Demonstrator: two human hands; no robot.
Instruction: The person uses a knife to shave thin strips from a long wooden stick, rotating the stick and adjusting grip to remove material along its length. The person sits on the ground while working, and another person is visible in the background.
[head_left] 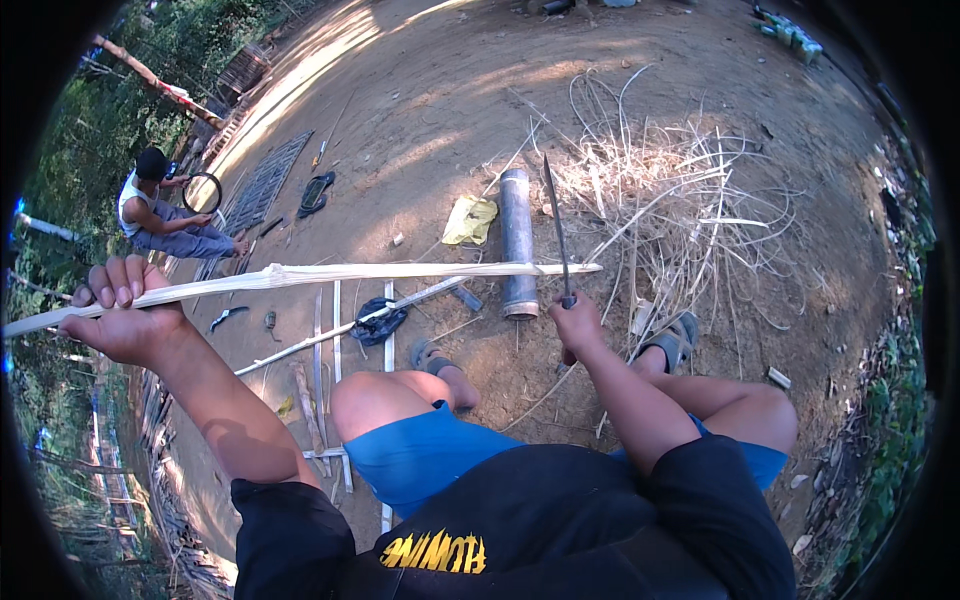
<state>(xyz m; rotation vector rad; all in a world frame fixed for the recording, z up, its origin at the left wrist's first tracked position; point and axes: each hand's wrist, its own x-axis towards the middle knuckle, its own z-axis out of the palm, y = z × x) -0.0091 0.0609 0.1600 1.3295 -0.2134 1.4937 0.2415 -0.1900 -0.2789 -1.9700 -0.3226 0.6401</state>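
Observation:
My left hand [135, 310] is closed around a long, pale split bamboo strip [380, 272], which reaches across to the right. A knot shows partway along it. My right hand [577, 325] grips the handle of a long-bladed knife [556, 215], its blade pointing away from me. Near its far right end, the strip crosses the blade close to the handle; whether they touch I cannot tell. Beneath the strip lies a dark grey bamboo-like cylinder [516, 215] on the dirt, between my feet and a heap of thin, curled bamboo shavings [690, 190].
A yellow crumpled bag [469, 220] and a black plastic bag [378, 322] lie on the ground. Several pale strips and a stick [309, 405] are left of my knees. Farther left another person [175, 210] sits holding a hoop [202, 193], beside a slatted panel [268, 180].

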